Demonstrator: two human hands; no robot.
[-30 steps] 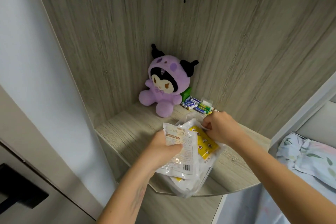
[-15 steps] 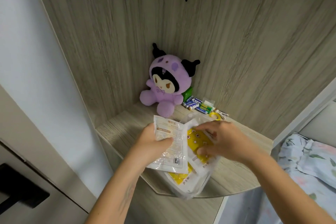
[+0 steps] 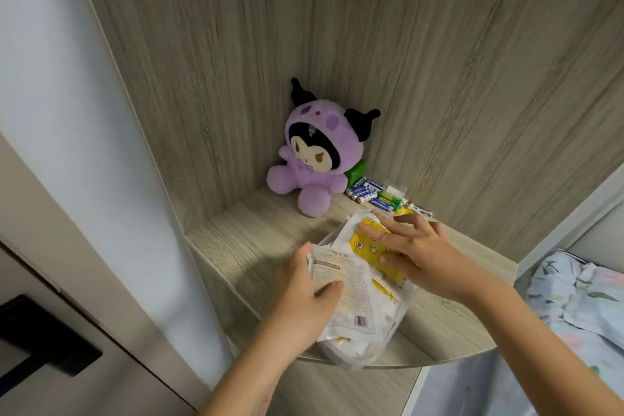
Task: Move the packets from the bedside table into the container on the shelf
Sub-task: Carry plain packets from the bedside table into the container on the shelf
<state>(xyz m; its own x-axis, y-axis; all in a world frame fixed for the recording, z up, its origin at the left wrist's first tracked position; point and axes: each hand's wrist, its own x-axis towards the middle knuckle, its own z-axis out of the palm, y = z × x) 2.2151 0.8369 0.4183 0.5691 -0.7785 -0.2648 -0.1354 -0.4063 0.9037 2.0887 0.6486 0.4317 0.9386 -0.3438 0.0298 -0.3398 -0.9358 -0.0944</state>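
Sitting at the front edge of the wooden shelf [image 3: 256, 246], the clear container [image 3: 401, 307] holds a heap of packets, and a white packet [image 3: 344, 294] lies on top with its long axis running from 11 o'clock to 5 o'clock, barcode end toward 5. The left hand [image 3: 304, 297] grips that white packet's 9 o'clock edge, thumb curled over its face, while the right hand [image 3: 415, 246] lies open, fingers spread, pressing a yellow packet [image 3: 368, 240] at the container's 1 o'clock side. Behind, at 12 o'clock, a purple plush toy [image 3: 314, 165] sits in the shelf corner with loose batteries [image 3: 374, 194] just beside it at its 3 o'clock.
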